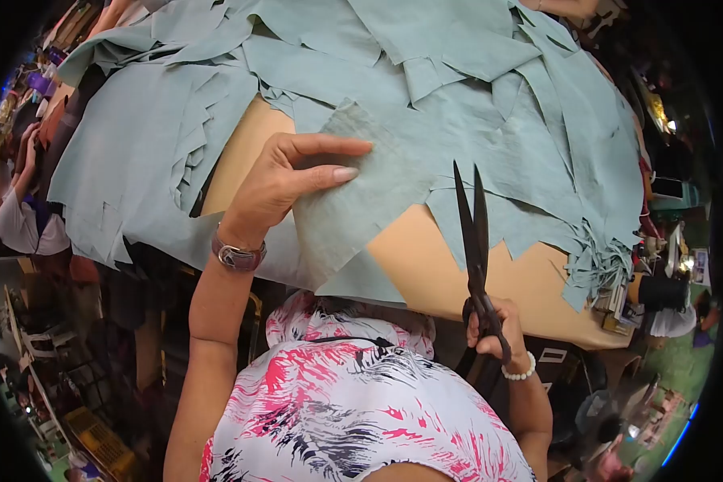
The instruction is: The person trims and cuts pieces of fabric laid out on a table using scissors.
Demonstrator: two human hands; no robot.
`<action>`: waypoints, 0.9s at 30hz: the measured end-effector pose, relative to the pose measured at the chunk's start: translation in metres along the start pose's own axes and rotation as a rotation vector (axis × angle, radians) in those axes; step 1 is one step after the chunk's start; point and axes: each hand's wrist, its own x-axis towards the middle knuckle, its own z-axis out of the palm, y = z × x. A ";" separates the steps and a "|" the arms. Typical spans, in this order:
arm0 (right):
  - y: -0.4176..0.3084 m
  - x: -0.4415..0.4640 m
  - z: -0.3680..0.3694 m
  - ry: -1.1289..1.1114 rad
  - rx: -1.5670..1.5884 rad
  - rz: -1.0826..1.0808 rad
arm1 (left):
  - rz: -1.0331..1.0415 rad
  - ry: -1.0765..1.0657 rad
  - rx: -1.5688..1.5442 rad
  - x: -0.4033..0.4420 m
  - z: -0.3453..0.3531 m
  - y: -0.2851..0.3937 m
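Observation:
My left hand (285,173) grips a loose piece of pale grey-green leather-like sheet (349,205) and holds it up over the table. Its thumb and index finger lie on the near face; the other fingers are hidden behind them. In my right hand (498,325) is a pair of dark metal scissors (476,253), points upward, with the blades slightly apart. The scissors are to the right of the piece and do not touch it. Beneath and beyond both hands, overlapping blue-green sheets (321,72) with jagged cut edges cover much of the table.
Tan tabletop (450,245) shows between the sheets. Narrow shredded strips (598,265) hang together at the right edge, near a black spool (663,293). Another person's white sleeve (24,225) is at the far left. A yellow crate (96,442) stands low on the left.

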 end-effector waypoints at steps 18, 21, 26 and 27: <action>-0.020 0.009 0.010 -0.124 -0.100 0.041 | -0.020 -0.168 0.283 0.005 0.006 0.004; -0.020 0.010 0.011 -0.119 -0.110 0.032 | -0.024 -0.177 0.290 0.005 0.006 0.004; -0.018 0.011 0.013 -0.109 -0.105 0.027 | -0.004 -0.188 0.313 0.005 0.007 0.003; -0.017 0.011 0.013 -0.110 -0.103 0.026 | -0.003 -0.191 0.321 0.005 0.008 0.003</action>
